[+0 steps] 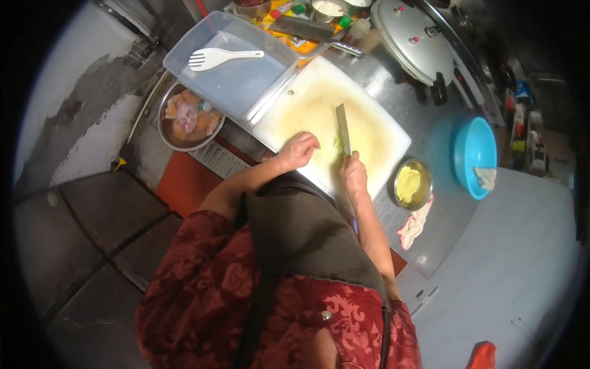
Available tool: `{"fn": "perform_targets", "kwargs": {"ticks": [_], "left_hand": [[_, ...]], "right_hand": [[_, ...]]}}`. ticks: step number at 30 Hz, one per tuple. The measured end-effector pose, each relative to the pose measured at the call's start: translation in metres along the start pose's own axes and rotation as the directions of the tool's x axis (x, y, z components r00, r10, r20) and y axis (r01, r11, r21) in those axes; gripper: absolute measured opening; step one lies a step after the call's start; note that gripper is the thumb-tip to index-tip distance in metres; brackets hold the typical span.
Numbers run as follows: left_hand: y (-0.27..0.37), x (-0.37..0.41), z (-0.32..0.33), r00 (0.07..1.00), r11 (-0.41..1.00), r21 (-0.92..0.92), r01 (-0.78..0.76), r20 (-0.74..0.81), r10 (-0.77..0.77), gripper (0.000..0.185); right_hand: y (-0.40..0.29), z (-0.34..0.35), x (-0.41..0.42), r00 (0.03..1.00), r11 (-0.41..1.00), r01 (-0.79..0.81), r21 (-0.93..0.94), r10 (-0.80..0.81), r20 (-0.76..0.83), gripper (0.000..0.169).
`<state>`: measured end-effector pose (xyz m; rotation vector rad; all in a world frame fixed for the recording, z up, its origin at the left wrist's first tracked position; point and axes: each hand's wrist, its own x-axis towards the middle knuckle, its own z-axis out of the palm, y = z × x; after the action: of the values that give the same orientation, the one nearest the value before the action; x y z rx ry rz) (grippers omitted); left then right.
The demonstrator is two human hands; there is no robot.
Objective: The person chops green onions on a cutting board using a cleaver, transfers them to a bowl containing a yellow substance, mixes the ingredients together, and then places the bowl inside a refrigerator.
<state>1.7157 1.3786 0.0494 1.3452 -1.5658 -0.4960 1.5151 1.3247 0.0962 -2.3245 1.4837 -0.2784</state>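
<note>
A white plastic cutting board (318, 92) with a yellowed middle lies on the steel counter. My right hand (353, 173) grips the handle of a cleaver (343, 127), whose blade stands nearly on edge on the board. Small green vegetable pieces (337, 145) lie just left of the blade. Over the board's near left edge, my left hand (299, 150) is raised with its fingers curled; whether it holds anything small I cannot tell. Right of the board sits a metal bowl (429, 177) of yellow-green mash, with a crumpled cloth (416, 226) beside it.
A clear plastic bin (230, 92) holds a white slotted spatula (216, 58). Raw poultry (186, 113) fills a bowl at lower left. Beyond the board lie another cleaver (304, 28) and a pressure cooker lid (410, 41). A blue basin (465, 157) stands tilted at right.
</note>
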Motion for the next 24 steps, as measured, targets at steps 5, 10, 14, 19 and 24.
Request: {"fn": "perform_targets", "kwargs": {"ticks": [5, 10, 14, 19, 24], "left_hand": [[-0.001, -0.009, -0.002, 0.999, 0.999, 0.009, 0.034, 0.005, -0.034, 0.013], [0.003, 0.000, 0.002, 0.999, 0.998, 0.050, -0.036, 0.014, 0.035, 0.010], [0.002, -0.003, 0.006, 1.000, 0.993, 0.118, 0.013, -0.011, -0.012, 0.009], [0.017, 0.012, 0.013, 0.984, 0.984, 0.021, 0.175, 0.039, -0.176, 0.012], [0.025, 0.018, 0.030, 0.936, 0.884, -0.309, 0.351, 0.109, -0.334, 0.020]], "right_hand": [[-0.009, -0.020, 0.014, 0.960, 0.978, -0.181, 0.102, 0.153, 0.236, 0.023], [-0.011, 0.002, -0.002, 0.997, 0.998, -0.057, 0.019, 0.056, 0.051, 0.023], [-0.017, -0.014, 0.011, 0.945, 0.954, -0.249, 0.165, 0.202, 0.259, 0.023], [-0.027, -0.003, -0.003, 0.985, 0.988, -0.127, 0.093, 0.115, 0.128, 0.024], [-0.014, -0.028, 0.007, 0.969, 0.979, -0.184, 0.088, 0.166, 0.183, 0.024]]}}
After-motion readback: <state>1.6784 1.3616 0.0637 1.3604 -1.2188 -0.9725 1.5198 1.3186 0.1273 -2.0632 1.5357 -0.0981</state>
